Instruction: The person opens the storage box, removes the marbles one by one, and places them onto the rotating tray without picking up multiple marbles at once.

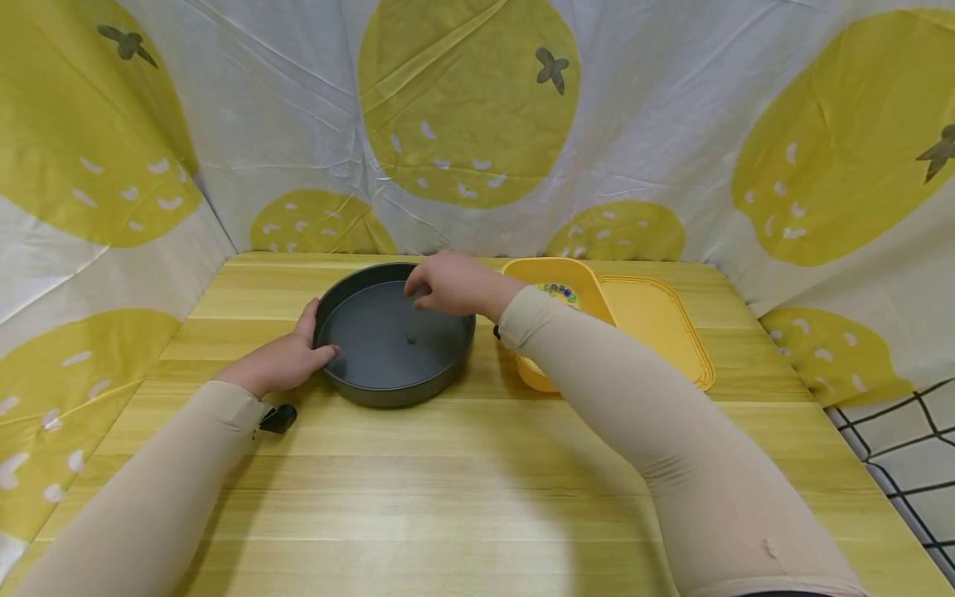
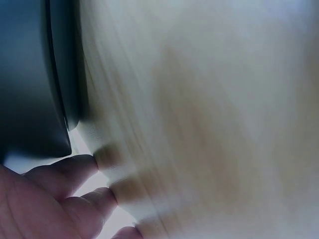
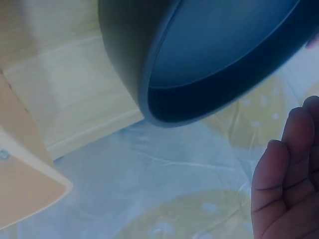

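Observation:
A round dark grey cake pan stands on the wooden table, with one small dark green marble on its floor. At the pan's left side my left hand grips the wall, thumb over the rim and fingers outside; the left wrist view shows fingertips at the tabletop. Above the pan's far right part hovers my right hand, its fingers loosely bent and apart from the pan. Nothing shows in the right hand, though its thumb is hidden in the right wrist view. The pan's rim appears there too.
Right of the pan stands a yellow plastic box holding several coloured marbles, partly hidden by my right forearm. Its yellow lid lies beside it. A lemon-print cloth hangs behind the table; a black wire grid stands at the right.

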`<action>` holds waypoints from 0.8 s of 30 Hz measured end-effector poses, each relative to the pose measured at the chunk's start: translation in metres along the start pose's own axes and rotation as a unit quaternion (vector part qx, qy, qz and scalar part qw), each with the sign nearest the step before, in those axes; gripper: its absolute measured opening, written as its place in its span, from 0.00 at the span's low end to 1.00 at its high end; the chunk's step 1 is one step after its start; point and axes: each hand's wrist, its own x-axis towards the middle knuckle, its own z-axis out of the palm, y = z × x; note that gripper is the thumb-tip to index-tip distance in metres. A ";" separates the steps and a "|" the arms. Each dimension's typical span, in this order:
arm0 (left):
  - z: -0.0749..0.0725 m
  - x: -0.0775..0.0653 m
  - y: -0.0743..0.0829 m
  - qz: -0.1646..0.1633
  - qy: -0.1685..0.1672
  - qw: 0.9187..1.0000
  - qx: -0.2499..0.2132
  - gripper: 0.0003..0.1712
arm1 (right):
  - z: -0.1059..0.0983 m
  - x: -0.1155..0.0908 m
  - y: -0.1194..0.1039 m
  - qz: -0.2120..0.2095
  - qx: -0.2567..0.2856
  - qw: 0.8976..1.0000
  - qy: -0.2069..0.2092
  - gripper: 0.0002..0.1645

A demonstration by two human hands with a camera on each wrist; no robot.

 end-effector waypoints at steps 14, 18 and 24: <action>0.000 0.001 0.000 -0.002 0.005 1.000 0.003 0.60 | -0.009 -0.042 0.091 0.162 0.120 0.973 0.110 0.22; 0.000 0.001 0.000 -0.002 0.006 1.000 0.000 0.59 | -0.002 -0.052 0.119 0.182 0.116 0.970 0.113 0.19; 0.001 0.001 -0.001 0.000 0.005 1.000 -0.007 0.59 | 0.011 -0.060 0.141 0.198 0.076 0.973 0.091 0.19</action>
